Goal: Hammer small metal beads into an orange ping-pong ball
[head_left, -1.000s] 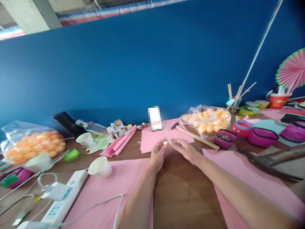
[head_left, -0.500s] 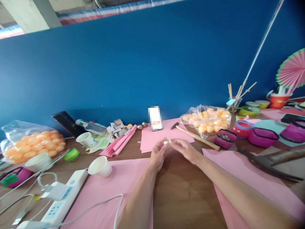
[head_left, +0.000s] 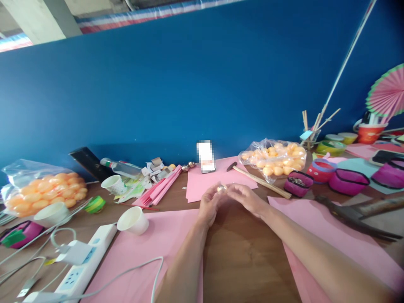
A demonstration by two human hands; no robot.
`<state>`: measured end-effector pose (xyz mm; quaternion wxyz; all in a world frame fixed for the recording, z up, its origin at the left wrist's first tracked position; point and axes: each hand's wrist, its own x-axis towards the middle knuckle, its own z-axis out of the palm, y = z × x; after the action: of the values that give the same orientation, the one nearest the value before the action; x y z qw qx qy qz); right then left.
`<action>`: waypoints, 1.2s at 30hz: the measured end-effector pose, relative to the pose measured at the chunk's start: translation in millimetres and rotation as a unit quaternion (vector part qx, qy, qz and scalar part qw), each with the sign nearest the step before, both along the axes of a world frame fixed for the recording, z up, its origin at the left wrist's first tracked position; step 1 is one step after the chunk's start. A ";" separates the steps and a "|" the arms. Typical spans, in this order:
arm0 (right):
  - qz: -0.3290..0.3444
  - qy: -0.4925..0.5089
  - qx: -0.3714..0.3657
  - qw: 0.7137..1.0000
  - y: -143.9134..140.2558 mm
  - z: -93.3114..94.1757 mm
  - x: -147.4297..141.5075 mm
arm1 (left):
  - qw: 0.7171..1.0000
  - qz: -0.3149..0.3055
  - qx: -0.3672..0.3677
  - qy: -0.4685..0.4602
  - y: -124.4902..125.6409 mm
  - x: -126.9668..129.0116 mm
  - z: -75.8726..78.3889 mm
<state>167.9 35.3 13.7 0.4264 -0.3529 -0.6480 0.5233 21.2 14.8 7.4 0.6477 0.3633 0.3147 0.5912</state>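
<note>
Piece (head_left: 221, 189), small and shiny, pinched in left hand (head_left: 208, 205) above middle of counter (head_left: 240, 261); blurred in shape, partly covered. Right hand (head_left: 246, 198) narrow, just beside on right; impossible to tell if gripping. Far middle, seemingly a phone (head_left: 205, 158), masked by white blocks. Fan (head_left: 386, 93), far right, cut off.

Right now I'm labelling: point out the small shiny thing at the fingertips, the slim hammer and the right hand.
Small shiny thing (head_left: 221, 189), head view: its bright surface.
Slim hammer (head_left: 261, 182), head view: its wooden handle.
Right hand (head_left: 247, 198), head view: its middle.
</note>
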 end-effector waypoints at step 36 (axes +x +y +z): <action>-0.049 -0.004 -0.025 0.998 -0.6 1.3 -0.8 | 0.998 0.028 -0.007 0.049 1.1 0.9 -5.2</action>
<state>167.1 34.7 15.0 0.4402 -0.3967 -0.6180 0.5166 22.1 15.9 2.2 0.6173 0.3784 0.3599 0.5884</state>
